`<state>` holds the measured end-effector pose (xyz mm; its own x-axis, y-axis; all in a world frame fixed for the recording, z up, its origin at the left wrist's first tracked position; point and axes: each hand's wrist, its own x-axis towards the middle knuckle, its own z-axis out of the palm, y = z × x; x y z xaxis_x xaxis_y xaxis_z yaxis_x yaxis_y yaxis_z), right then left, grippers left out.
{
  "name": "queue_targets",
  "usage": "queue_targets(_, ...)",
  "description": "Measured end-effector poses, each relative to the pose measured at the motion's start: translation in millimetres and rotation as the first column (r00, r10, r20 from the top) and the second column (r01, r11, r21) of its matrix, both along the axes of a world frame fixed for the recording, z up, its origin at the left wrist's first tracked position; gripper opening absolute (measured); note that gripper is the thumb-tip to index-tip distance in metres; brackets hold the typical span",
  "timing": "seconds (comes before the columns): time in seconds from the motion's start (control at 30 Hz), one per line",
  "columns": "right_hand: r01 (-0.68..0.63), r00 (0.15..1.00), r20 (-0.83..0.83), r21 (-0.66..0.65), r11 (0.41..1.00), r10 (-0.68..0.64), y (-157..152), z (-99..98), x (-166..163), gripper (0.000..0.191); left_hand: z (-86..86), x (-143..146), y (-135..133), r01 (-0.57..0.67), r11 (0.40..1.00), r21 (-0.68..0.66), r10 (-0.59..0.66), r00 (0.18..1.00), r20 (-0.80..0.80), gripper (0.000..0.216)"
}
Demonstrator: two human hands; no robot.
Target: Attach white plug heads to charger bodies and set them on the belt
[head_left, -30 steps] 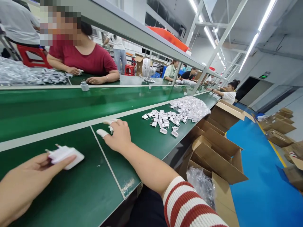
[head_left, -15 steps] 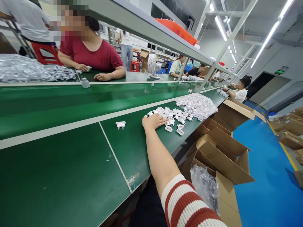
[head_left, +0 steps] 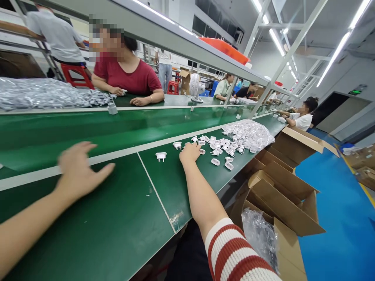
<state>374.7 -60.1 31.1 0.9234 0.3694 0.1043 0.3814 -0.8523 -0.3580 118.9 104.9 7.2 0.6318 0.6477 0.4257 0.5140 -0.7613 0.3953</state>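
My right hand [head_left: 190, 152] reaches out over the green bench [head_left: 123, 218] to the near edge of a scatter of small white plug parts [head_left: 222, 148]; its fingers curl down among them, and what they hold is hidden. One white plug part [head_left: 161, 156] stands alone on its prongs left of that hand, another [head_left: 177, 145] just beyond it. My left hand [head_left: 79, 169] hovers over the bench by the white strip [head_left: 111, 154], fingers spread, holding nothing. It is a little blurred.
A green conveyor belt [head_left: 88, 128] runs past the bench, with a white charger [head_left: 111, 109] at its far edge. A person in a red shirt [head_left: 129, 78] works opposite beside bagged cables [head_left: 43, 95]. Open cardboard boxes [head_left: 281, 187] stand right of the bench on a blue floor.
My left hand, out of view half a second ago, has come back over the bench without the white charger it held. My right hand has drawn a plug part slightly out of the pile.
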Motion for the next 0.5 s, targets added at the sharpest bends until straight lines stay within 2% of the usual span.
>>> queue_targets(0.13,-0.156,0.988,0.012,-0.03,0.987,0.156,1,2.3,-14,0.047,-22.5,55,-30,0.251,0.963,-0.1,-0.252,0.968,0.002,0.083)
queue_targets(0.2,-0.204,0.979,0.013,-0.036,0.978,0.205,-1,2.3,-18,0.055,-27.9,85,-42,0.318,0.936,-0.149,-0.321,0.947,0.003,0.08)
queue_targets(0.27,-0.237,0.971,0.004,-0.038,0.971,0.237,-4,2.7,-18,0.058,-28.5,102,-46,0.387,0.902,-0.19,-0.394,0.919,-0.003,0.069)
queue_targets(0.4,-0.295,0.955,-0.031,-0.027,0.955,0.294,-6,3.8,-18,0.049,-25.4,98,-42,0.412,0.881,-0.235,-0.424,0.906,-0.003,0.052)
queue_targets(0.5,-0.317,0.948,-0.037,-0.005,0.949,0.316,-6,4.2,-25,0.047,-26.5,88,-40,0.357,0.915,-0.186,-0.361,0.932,0.013,0.05)
